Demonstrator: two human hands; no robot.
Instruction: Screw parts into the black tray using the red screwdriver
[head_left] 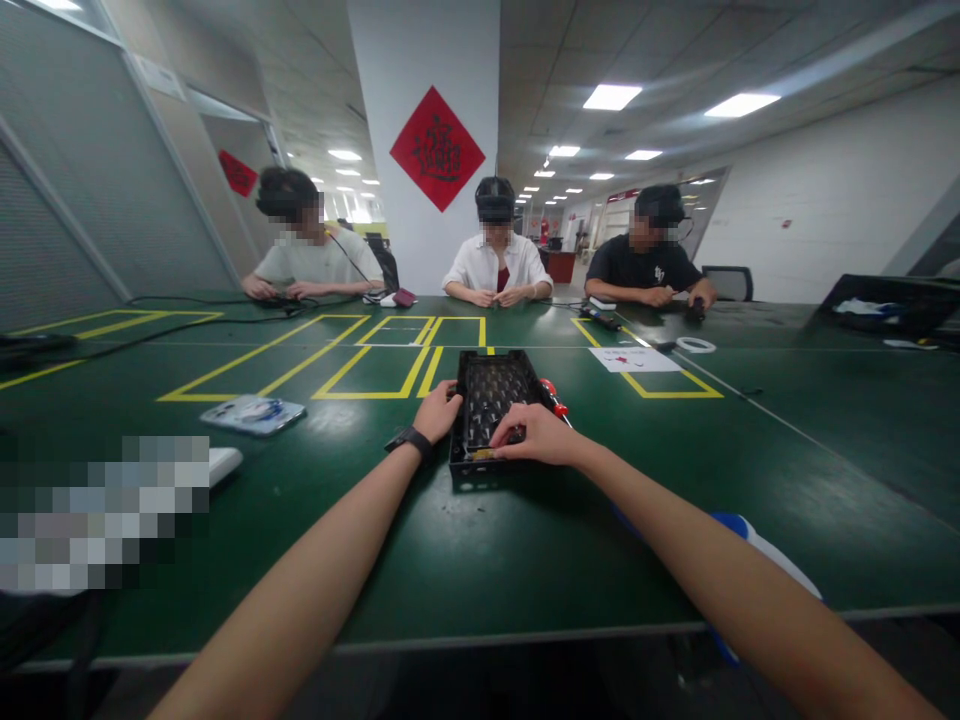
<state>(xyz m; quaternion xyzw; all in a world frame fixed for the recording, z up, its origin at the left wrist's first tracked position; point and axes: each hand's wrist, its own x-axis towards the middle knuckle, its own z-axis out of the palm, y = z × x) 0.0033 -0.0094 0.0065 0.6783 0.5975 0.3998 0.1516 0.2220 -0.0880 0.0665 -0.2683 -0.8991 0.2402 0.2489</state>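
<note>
A shallow black open-topped plastic case (466, 468) lies on the green table in front of me, its inside covered with a dark grid-like pattern. My left hand (437, 412) grips its left wall, thumb over the rim; a dark band is on that wrist. Over the near end of the case, my right hand (544, 436) has its fingers bent together and reaching inside; what they pinch, if anything, is hidden. Close to those fingertips, a small yellowish part (480, 455) sits along the near wall. Against the right side of the case lies a red-and-clear-handled tool (553, 392), partly covered by my right hand.
Left of the case are a phone (253, 414) and a blurred-out white object (223, 462). A printed sheet (637, 360) and a white ring (695, 345) lie far right. Beside my right forearm is a blue-and-white object (769, 550). Three people sit across the yellow-taped table.
</note>
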